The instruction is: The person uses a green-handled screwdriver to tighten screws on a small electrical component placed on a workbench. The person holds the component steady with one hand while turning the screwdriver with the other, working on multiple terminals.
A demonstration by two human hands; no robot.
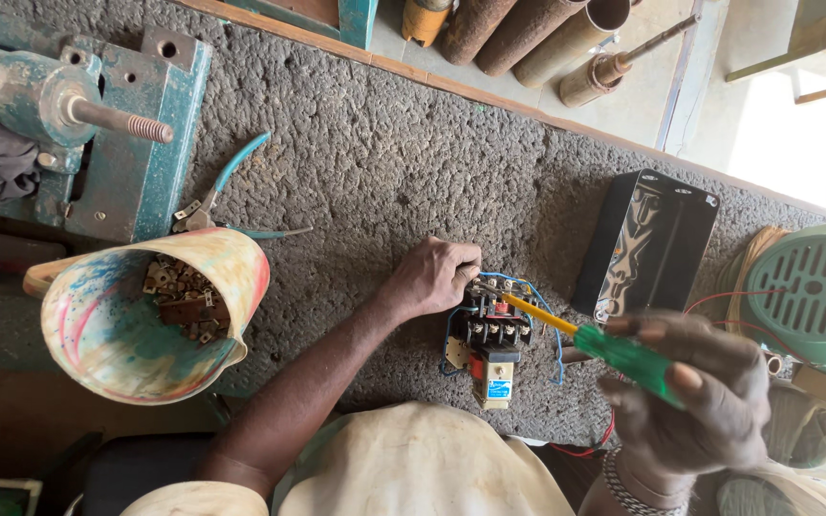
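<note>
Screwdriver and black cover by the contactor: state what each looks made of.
Screwdriver: translucent green handle, likely plastic; yellow shaft, probably insulated metal. Black cover: glossy, with mirror-like reflections, so painted sheet metal or hard plastic; cannot tell which.

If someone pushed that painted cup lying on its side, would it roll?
Probably a little: the painted cup lies tipped on its round wall. The metal bits inside likely weigh it down and could spill from its open mouth. It looks thin, so perhaps bendy.
</note>
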